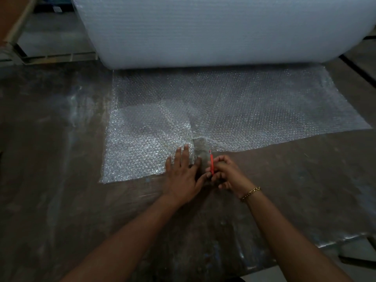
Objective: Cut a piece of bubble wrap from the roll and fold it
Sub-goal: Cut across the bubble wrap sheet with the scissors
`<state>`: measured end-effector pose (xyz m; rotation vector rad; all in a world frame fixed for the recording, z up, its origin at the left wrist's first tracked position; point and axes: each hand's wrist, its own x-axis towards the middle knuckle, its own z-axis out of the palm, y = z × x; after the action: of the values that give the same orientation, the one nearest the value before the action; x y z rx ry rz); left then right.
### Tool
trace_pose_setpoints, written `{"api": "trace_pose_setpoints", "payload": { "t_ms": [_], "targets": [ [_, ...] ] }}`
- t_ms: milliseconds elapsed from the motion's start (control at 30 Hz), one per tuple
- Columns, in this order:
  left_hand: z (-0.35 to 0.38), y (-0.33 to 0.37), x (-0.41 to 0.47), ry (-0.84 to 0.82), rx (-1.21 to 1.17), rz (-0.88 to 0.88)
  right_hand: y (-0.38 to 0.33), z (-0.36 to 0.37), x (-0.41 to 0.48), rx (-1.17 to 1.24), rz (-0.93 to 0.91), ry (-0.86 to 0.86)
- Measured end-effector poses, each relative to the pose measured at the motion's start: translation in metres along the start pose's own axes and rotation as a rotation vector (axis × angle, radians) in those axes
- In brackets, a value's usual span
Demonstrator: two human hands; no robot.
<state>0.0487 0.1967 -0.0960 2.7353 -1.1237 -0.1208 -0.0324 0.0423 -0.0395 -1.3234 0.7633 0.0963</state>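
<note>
Head view: your left hand (183,174) lies flat, fingers spread, pressing bubble wrap sheet (223,102) at its near edge on table (61,139), before roll (203,27). Your right hand (223,171) pinches orange cutter (211,162). Sheet probably light, limp, slippery: pin it close beside the cut line.

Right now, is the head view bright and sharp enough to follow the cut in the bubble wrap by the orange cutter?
Head view: dim overall, the table dark with patchy sheen; the bubble wrap sheet glints, so the cut beside the left hand reads only faintly; the orange cutter in the right hand stands out; wide-angle distortion bows the bubble wrap roll.
</note>
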Motion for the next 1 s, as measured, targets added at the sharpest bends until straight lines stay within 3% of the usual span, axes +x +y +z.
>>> {"api": "trace_pose_setpoints", "payload": {
  "t_ms": [133,467,833,1000],
  "targets": [
    [-0.005,-0.010,0.003,0.099,-0.005,-0.082,-0.001,0.005,0.004,-0.040,0.033,-0.030],
    [-0.036,-0.039,0.031,0.322,-0.234,-0.063,-0.014,0.030,0.014,-0.022,0.084,-0.093],
    [-0.058,-0.041,0.060,0.131,-0.171,-0.112,-0.021,0.052,0.018,0.066,0.092,-0.147],
    [-0.058,-0.035,0.074,0.096,-0.074,-0.072,-0.008,0.055,0.015,0.072,0.113,-0.092]
  ]
}}
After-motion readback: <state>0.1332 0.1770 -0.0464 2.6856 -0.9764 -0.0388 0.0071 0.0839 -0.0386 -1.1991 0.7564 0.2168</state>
